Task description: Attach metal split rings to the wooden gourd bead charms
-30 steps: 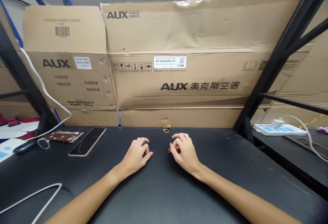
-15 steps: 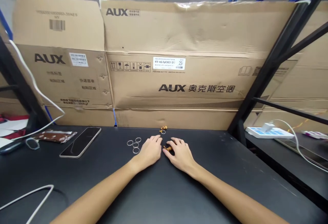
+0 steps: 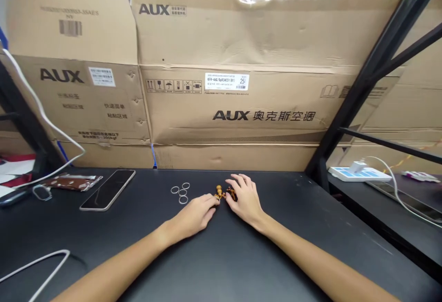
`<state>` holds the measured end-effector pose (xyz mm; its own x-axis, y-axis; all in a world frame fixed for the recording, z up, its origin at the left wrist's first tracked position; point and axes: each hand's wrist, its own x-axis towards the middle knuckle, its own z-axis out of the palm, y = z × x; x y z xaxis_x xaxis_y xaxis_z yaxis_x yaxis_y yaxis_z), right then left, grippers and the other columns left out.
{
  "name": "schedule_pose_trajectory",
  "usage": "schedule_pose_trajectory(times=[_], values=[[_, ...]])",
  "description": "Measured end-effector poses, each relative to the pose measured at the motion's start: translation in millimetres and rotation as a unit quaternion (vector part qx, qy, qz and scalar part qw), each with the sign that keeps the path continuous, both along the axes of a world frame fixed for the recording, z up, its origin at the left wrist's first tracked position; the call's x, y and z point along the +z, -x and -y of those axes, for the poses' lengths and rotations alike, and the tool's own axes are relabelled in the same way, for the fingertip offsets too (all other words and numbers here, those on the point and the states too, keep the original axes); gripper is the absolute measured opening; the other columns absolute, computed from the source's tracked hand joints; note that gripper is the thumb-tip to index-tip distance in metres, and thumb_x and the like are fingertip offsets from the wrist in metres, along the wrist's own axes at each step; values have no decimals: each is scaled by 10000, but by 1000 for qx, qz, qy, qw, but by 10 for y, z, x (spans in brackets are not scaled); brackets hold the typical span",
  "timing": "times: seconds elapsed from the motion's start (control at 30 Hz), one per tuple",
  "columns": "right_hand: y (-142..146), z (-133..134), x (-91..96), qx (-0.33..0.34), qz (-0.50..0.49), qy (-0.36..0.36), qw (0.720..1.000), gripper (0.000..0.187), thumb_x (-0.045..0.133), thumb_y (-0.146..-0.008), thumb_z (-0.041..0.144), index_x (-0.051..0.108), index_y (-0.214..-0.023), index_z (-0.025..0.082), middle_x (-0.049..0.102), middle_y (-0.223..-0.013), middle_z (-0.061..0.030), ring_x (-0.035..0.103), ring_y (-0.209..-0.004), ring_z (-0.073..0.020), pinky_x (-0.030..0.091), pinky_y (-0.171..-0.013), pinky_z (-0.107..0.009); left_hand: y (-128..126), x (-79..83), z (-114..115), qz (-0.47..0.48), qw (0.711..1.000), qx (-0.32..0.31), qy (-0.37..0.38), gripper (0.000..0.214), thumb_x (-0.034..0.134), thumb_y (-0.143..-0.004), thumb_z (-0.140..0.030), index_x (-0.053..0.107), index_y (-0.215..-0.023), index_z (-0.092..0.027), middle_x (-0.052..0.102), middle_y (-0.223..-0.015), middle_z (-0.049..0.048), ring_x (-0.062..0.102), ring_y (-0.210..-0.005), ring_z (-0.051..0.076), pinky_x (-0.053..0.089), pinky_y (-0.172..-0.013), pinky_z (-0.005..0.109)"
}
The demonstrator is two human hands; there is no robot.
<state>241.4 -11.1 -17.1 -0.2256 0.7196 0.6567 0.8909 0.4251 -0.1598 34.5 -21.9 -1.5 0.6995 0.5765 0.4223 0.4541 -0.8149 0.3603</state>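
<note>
My left hand rests low on the dark table, fingers together, its fingertips at a small amber-brown gourd-shaped pendant. Part of a thin metal ring shows by those fingertips. Just to the right, my right hand curls its thumb and fingers around small brown beaded pieces, which are partly hidden. The pendant and the beaded pieces lie close together between the hands; I cannot tell whether they are joined. Several silver split rings lie flat to the left, beyond my left hand.
A phone lies at the left, beside a brown packet and a white cable. Cardboard boxes stand along the back edge. At the right are a black metal frame and a white power strip.
The gourd pendant has come from the back of the table toward me, to between the hands. My left hand has drawn back slightly; my right hand and its beaded pieces have shifted slightly away.
</note>
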Motion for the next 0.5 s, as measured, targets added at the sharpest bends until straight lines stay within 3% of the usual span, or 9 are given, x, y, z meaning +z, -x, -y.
schedule_pose_trajectory(times=[0.17, 0.3, 0.5], values=[[140, 172, 50, 137, 27, 7, 990, 312, 569, -788, 199, 632, -1093, 224, 503, -1303, -102, 335, -1269, -326, 373, -998, -517, 90, 50, 43, 38, 998, 17, 51, 185, 514, -859, -123, 627, -978, -209, 667, -855, 11, 625, -781, 157, 480, -776, 275], [150, 197, 48, 174, 26, 37, 984, 111, 560, -826, 195, 654, -881, 217, 538, -1208, -97, 376, -1216, -300, 417, -968, -497, 60, 51, -5, 67, 994, 26, 86, 145, 514, -855, -139, 612, -940, -202, 647, -789, -3, 606, -737, 149, 471, -731, 265], [134, 178, 85, 214, -5, 52, 975, 153, 436, -907, 150, 559, -835, 205, 567, -1043, -96, 462, -1060, -247, 435, -925, -459, 72, 9, -48, 81, 993, 57, 67, 178, 440, -899, -147, 604, -942, -201, 640, -887, 22, 581, -847, 175, 464, -796, 303]])
